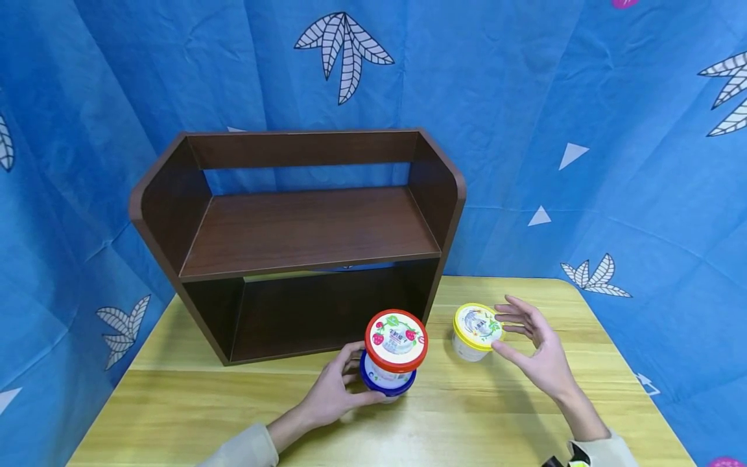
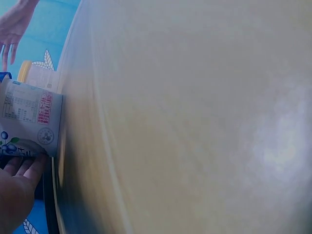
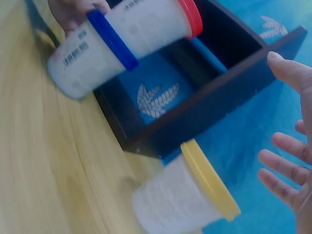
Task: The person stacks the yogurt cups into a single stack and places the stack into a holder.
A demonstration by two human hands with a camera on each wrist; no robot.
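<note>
A white paper tub with a red lid [image 1: 397, 340] stands on top of a white tub with a blue lid [image 1: 403, 389], making a stack of two on the table. My left hand [image 1: 332, 392] grips the lower, blue-lidded tub from the left, thumb in front and fingers behind. In the left wrist view, the fingertips touch the base of that tub's printed side. To the right stands a tub with a yellow lid [image 1: 475, 329]. Just right of it is my right hand [image 1: 539, 353], its fingers spread and holding nothing; in the right wrist view a gap shows between them.
A dark brown two-level shelf [image 1: 315, 224] stands at the back left of the wooden table [image 1: 455, 421], close behind the stack. Its upper and lower boards are bare. A blue patterned cloth [image 1: 525, 130] hangs behind and beside the table.
</note>
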